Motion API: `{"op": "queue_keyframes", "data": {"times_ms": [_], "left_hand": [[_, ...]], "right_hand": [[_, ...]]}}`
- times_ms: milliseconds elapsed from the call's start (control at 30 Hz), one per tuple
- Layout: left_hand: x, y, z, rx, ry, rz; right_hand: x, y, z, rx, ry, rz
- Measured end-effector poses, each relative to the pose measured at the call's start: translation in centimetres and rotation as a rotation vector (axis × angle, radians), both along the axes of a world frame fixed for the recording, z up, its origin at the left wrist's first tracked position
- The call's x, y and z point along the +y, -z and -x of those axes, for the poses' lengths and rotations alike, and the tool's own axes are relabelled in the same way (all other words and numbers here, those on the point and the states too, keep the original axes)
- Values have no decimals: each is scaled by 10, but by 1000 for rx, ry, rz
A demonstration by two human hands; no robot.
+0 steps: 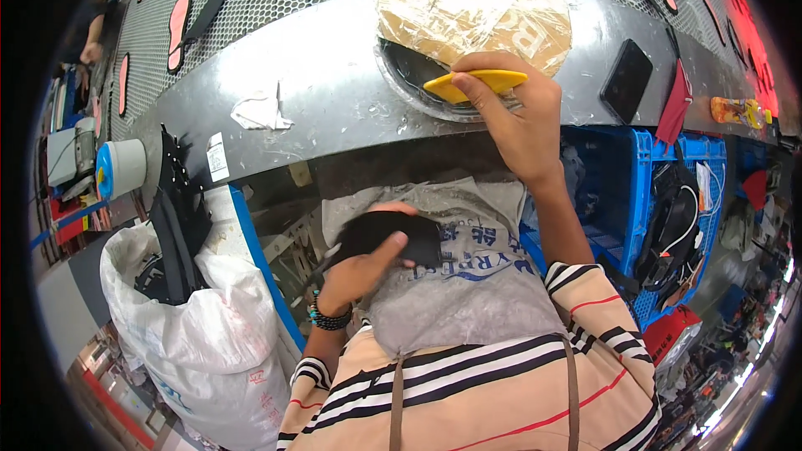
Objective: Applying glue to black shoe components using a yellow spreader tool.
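Observation:
My right hand (528, 113) pinches a yellow plastic scraper (493, 81) at the near rim of a round basin (399, 88). A round cardboard cover (472, 12) with dried glue-like smears lies over most of the basin, leaving a dark gap at its near left. Close to my lap, my left hand (368, 271) grips a dark, flexible piece (401, 234), slightly blurred, with the thumb on top and fingers beneath. Under it a grey, stained cloth apron with blue print (476, 301) covers my lap.
Beyond the metal ledge (326, 92), a mesh conveyor carries pink insoles (178, 29) and black pieces. A phone (626, 79) rests right of the basin. A blue crate (622, 196) stands at right; a white sack (221, 326) with black straps above it stands at left.

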State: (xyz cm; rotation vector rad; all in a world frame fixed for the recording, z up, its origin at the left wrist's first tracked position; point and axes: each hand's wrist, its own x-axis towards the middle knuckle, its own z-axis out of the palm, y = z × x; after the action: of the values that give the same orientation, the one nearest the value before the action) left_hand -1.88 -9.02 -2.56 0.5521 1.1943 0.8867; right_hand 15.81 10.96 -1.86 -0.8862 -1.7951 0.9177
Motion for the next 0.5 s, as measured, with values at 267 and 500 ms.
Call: {"op": "queue_keyframes", "data": {"times_ms": [267, 500], "left_hand": [[36, -28, 19, 202, -588, -347], [42, -29, 15, 222, -475, -403]], "right_hand": [[-14, -28, 2, 351, -68, 513], [-20, -26, 12, 182, -279, 36]]}}
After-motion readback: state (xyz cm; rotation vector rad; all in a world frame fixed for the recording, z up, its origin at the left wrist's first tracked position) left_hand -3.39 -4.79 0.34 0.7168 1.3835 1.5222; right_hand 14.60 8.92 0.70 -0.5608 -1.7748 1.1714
